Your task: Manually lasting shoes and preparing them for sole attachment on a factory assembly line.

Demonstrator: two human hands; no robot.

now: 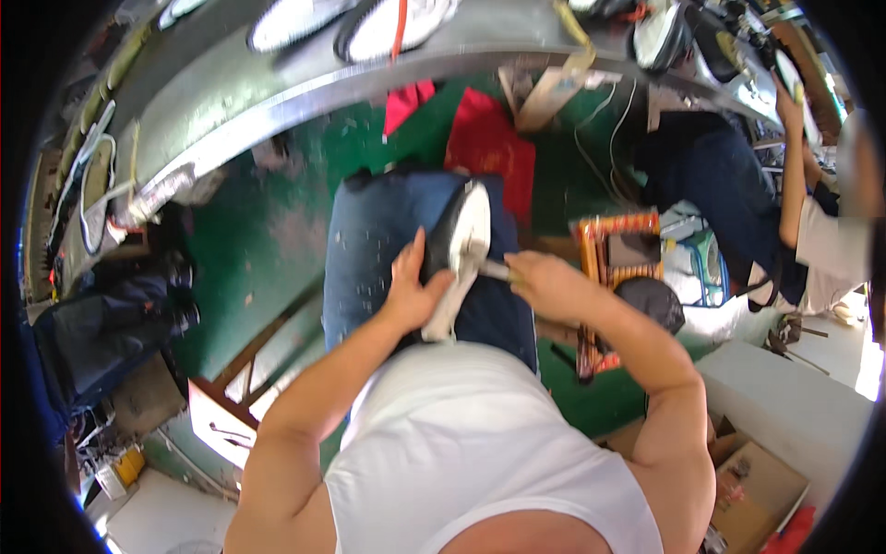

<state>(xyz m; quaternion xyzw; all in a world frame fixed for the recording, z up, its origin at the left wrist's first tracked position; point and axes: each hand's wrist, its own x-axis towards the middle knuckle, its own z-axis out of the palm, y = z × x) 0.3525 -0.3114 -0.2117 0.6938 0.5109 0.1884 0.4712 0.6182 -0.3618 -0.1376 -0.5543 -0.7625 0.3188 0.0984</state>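
A shoe point(472, 217) with a dark upper and a whitish underside lies lengthwise across my lap, its underside turned up. My left hand point(413, 286) grips it from the left, thumb along the near part and fingers at the dark side. In my right hand point(544, 282) is a short tool with a pale handle point(496, 270), pointing left. The tool's far end reaches the middle of the shoe's underside; its exact kind is too blurred to tell. Beneath the shoe are my blue trousers point(369, 249), specked with white.
A curved metal bench point(305, 88) crosses the far side, with several shoes point(392, 28) on it. Red cloth point(494, 148) lies on the green floor point(249, 235). An orange-patterned rack point(591, 258) stands at my right. A co-worker's arm point(792, 175) is at the far right.
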